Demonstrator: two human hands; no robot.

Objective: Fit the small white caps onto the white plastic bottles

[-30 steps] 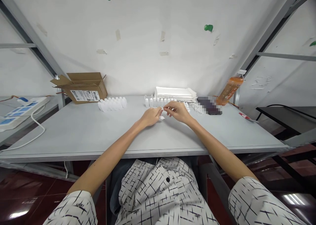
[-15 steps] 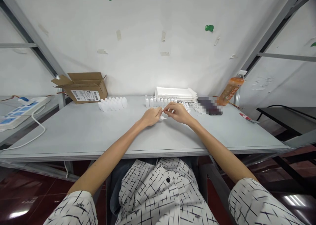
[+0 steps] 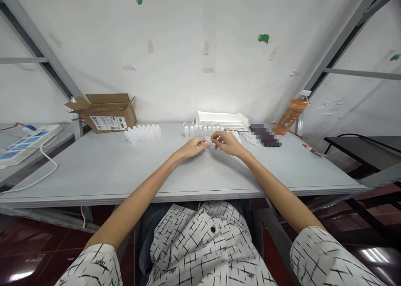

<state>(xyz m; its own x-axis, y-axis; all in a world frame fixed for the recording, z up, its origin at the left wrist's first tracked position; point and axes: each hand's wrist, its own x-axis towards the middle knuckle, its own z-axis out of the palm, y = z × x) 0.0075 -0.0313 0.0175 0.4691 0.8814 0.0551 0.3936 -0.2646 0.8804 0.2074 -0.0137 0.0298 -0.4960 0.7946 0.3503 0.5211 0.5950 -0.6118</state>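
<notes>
My left hand (image 3: 194, 147) is closed, thumb and fingers pinched around a small white bottle that is almost wholly hidden; a pale bit of it shows at the fingertips. Close on its right, my right hand (image 3: 228, 143) has thumb and index finger pressed together. Whatever the right fingertips hold is too small to make out. Right behind both hands stands a row of small white dropper bottles (image 3: 204, 131), some with thin loops at the top. Small white caps (image 3: 235, 134) lie behind the right hand, beside a heap of thin white loops (image 3: 250, 138).
Translucent bottles (image 3: 143, 134) stand grouped at left before an open cardboard box (image 3: 111, 112). White stacked sheets or trays (image 3: 222, 118) lie against the wall. A blurred dark phone-like object (image 3: 266, 135) and an orange drink bottle (image 3: 291, 114) are at right. A power strip (image 3: 29, 141) sits far left.
My hands have come slightly apart, and the right fingertips have drawn away from the left. The white pointed piece below the left fingers is out of sight now.
</notes>
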